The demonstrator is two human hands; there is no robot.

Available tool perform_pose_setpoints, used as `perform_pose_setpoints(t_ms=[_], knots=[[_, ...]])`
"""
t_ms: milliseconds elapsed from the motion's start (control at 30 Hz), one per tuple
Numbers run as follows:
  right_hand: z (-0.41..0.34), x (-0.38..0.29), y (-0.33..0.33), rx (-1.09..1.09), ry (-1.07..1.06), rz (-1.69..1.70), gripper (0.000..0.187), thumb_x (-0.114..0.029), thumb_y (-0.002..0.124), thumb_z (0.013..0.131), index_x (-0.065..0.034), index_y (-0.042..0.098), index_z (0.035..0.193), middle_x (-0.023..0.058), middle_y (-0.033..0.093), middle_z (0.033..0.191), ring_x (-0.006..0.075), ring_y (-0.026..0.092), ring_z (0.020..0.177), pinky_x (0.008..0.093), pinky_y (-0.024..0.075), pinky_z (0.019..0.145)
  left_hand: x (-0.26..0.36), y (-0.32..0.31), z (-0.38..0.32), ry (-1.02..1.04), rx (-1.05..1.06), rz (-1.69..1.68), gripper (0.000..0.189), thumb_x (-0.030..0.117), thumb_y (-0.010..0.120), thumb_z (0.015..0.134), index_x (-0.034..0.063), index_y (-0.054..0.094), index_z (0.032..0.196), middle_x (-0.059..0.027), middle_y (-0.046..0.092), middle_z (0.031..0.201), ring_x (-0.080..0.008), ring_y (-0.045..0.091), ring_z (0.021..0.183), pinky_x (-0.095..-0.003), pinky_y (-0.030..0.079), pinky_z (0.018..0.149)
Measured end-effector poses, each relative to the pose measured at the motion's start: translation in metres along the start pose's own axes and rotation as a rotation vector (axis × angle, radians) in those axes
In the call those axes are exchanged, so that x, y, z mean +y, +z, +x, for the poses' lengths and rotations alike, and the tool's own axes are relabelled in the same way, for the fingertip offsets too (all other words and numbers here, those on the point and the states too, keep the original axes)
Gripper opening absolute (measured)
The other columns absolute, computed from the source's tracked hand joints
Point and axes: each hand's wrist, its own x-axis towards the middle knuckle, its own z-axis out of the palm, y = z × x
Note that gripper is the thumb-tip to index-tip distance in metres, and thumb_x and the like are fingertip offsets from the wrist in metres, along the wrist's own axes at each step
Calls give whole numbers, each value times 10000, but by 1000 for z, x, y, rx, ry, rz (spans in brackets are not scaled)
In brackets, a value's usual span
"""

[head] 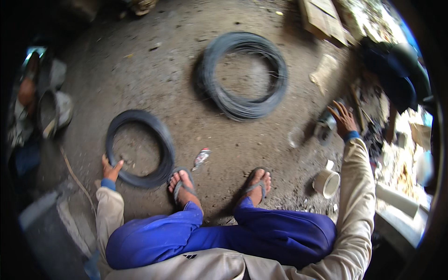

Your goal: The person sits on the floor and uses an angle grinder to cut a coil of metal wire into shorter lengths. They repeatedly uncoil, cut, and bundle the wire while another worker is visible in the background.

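Observation:
My left hand [112, 168] grips the near left rim of a smaller coil of dark wire [164, 140], thumb on the inner side and fingers outside. This coil looks tilted a little off the dirt floor. A larger coil of grey wire [210, 70] lies farther ahead, right of the smaller one, with some loose strands on its inner right side. Out to the right, my right hand [344, 117] is spread with its fingers apart, holding nothing, just beside a blurred metal can or similar cylinder [325, 126]; whether they touch cannot be told.
A cream mug [326, 183] lies near my right forearm. A crumpled wrapper [202, 158] is between the smaller coil and my feet. Wooden boards [323, 19] lie at the upper right, a bucket [61, 112] at the left. A thin stick [75, 176] lies by my left sleeve.

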Motion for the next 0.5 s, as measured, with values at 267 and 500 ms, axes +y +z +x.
perform_pose_setpoints(t_ms=[267,500], knots=[[38,6,3,-39,-302,-60,594,-31,643,816,-249,602,1367,81,541,1404,288,445,1413,516,348,1154,46,-49,-38,-32,-38,-131,1404,423,952,700,120,-24,1663,-330,124,1675,-427,139,1577,-497,230,1263],[-14,-8,-14,-299,-81,132,756,-284,915,551,-79,569,1191,162,597,1205,382,601,1163,496,514,984,124,-66,-59,382,230,220,1370,358,1008,525,188,228,1638,-156,239,1686,-411,258,1531,-509,277,1263]])
